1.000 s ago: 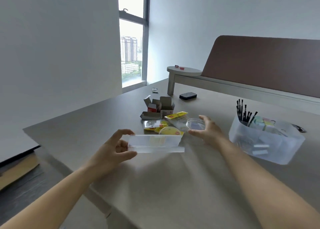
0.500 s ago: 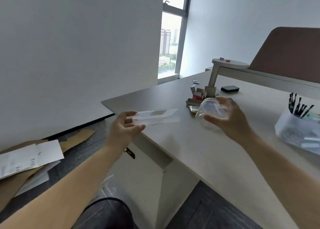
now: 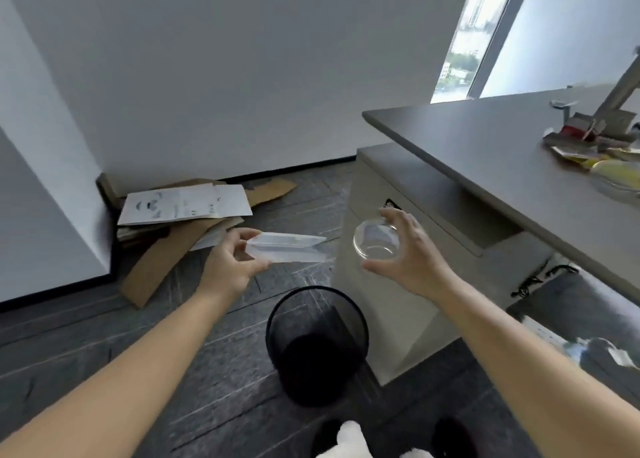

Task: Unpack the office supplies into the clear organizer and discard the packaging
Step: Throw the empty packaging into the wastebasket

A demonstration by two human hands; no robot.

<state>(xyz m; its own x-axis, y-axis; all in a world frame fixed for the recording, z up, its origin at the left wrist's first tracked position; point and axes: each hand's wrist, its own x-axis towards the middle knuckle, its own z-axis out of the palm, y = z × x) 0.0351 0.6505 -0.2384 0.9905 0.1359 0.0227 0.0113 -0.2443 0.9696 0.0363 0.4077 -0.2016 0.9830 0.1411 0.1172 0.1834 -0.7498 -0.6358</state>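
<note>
Holding two pieces of clear packaging above the floor, the person has both arms stretched forward. The left hand (image 3: 230, 267) pinches one end of a long, flat plastic sleeve (image 3: 287, 248) between thumb and fingers, so that the sleeve sticks out to the right, roughly level. The right hand (image 3: 410, 253) curls its fingers and thumb round the rim of a round clear plastic tub (image 3: 375, 241), whose opening is tilted toward the camera. Both pieces hang higher in the picture than a black mesh bin (image 3: 317, 340), which stands on the dark floor just beside a grey cabinet (image 3: 408, 305). The counter (image 3: 485, 152) reaches in from the right, and on it, near the frame's edge, lie small opened boxes and yellow wrappers (image 3: 595, 142), blurred. The organizer is out of view. Against the white wall on the left, flattened cardboard and printed sheets (image 3: 183, 208) lie on the floor.
</note>
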